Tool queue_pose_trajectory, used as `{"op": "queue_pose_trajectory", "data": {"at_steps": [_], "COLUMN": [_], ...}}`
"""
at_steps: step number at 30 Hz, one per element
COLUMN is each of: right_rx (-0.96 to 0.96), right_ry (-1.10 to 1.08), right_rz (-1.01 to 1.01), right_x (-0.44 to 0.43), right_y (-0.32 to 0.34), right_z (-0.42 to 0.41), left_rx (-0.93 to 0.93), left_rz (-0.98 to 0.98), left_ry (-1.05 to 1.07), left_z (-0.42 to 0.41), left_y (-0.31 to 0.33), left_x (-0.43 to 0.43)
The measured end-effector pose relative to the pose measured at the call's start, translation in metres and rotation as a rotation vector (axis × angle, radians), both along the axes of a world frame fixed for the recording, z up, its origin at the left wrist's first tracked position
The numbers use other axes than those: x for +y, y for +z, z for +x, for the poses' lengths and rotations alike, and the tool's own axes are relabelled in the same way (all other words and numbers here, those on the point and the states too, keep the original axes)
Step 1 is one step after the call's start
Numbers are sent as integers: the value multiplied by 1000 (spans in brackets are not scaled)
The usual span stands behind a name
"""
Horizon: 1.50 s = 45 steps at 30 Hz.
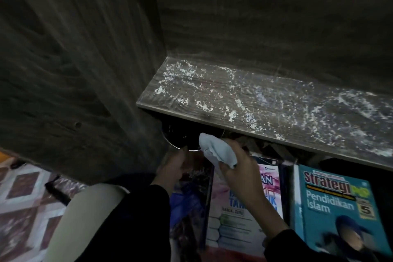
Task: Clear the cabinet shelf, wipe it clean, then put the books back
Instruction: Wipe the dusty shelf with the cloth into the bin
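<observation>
Nearest lie the books: a teal "Strategi Pendidikan Islam" book (336, 208), a pink book (244, 215) and a dark book (191, 202). Above them the right hand (238, 168) grips a bunched white cloth (217, 150). The left hand (172, 164) reaches a dark round object (180, 138), perhaps a bowl; its fingers' state I cannot tell. Beyond, the cabinet shelf (255, 102) is bare of books and speckled with white dust.
</observation>
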State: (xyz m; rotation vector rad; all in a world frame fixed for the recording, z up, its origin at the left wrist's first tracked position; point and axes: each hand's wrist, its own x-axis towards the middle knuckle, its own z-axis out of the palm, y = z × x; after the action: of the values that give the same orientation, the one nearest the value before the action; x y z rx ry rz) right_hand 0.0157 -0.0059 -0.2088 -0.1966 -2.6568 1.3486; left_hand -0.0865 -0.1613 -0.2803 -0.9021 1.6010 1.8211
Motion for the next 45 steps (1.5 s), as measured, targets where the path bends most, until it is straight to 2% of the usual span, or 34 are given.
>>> {"op": "queue_pose_trajectory", "data": {"at_steps": [3, 6, 13, 18, 22, 26, 31, 37, 42, 45], "right_rx": [1, -24, -34, 29, 154, 156, 191, 353, 293, 185], "right_ry": [17, 37, -14, -40, -76, -120, -260, -444, -620, -699], "right_rz": [-10, -39, -75, -76, -70, -142, -116, 163, 389, 518], "right_x": [6, 12, 22, 26, 25, 19, 19, 57, 108, 129], "right_y": [-5, -8, -1, 28, 51, 70, 84, 95, 99, 94], "right_z": [-3, -2, 9, 19, 23, 23, 11, -3, -16, -20], "left_rx": [-57, -39, 76, 140, 135, 138, 164, 183, 196, 200], "left_rz": [65, 183, 125, 19, 53, 79, 67, 25, 73, 120], "left_ry": [-15, 63, 258, 208, 134, 53, 99, 48, 16, 4], "left_z": [-12, -13, -18, -9, 15, 38, 49, 56, 49, 48], "left_y": [-14, -11, 6, 41, 69, 93, 96, 101, 99, 99], "left_x": [4, 7, 4, -15, -30, -34, -40, -41, -46, -48]}}
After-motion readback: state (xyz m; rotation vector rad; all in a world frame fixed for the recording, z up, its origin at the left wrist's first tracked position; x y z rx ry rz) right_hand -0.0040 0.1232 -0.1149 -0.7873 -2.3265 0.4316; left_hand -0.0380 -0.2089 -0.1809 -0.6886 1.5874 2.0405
